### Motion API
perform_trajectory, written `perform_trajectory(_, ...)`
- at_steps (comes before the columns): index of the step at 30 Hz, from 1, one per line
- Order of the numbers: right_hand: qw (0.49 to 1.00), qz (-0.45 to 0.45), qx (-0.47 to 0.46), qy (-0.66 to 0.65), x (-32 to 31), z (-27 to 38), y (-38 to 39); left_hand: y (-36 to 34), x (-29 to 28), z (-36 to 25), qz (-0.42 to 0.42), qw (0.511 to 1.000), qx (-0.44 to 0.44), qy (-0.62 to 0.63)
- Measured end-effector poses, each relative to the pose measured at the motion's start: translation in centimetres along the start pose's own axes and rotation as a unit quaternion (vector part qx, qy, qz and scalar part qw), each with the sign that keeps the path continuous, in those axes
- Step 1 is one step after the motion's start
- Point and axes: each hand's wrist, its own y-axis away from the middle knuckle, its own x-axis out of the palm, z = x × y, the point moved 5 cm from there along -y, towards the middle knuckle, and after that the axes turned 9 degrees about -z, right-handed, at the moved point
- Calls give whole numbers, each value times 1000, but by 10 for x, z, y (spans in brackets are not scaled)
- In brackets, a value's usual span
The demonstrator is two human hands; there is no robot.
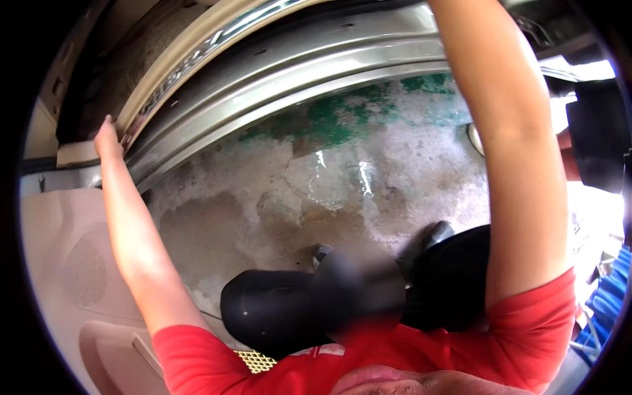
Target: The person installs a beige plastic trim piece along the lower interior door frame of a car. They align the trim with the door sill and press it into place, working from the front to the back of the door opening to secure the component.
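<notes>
My left hand (108, 140) is at the left end of a long beige door sill trim (162, 68) with a shiny metallic insert. Its fingers look wrapped round the trim's end, with the thumb sticking up. The trim lies along the silver car sill (289, 82) in the doorway. My right arm (510, 118) stretches up past the top edge of the view, over the sill's right part. The right hand itself is outside the picture, so what it touches is hidden.
On the left stands the open car door with its beige inner panel (56, 247). The concrete floor (263, 191) has wet patches and worn green paint. Another person's dark clothing (596, 135) shows at right, near a blue item (609, 293). A yellow grating (255, 361) lies below.
</notes>
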Motion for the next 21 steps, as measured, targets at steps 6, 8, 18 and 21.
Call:
perform_trajectory(6, 998, -7, 52, -42, 14, -30, 16, 120, 65, -16, -63, 983, 122, -121)
perform_trajectory(8, 996, 1, 55, -68, 27, -41, 10, 126, 67, -17, -46, 988, 102, -105)
perform_trajectory(18, 993, 20, 44, -109, 82, -64, 0, 141, 62, -12, 15, 986, 152, -62)
perform_trajectory(21, 991, 24, 52, -123, 91, -67, 4, 149, 52, -10, -72, 971, 124, -190)
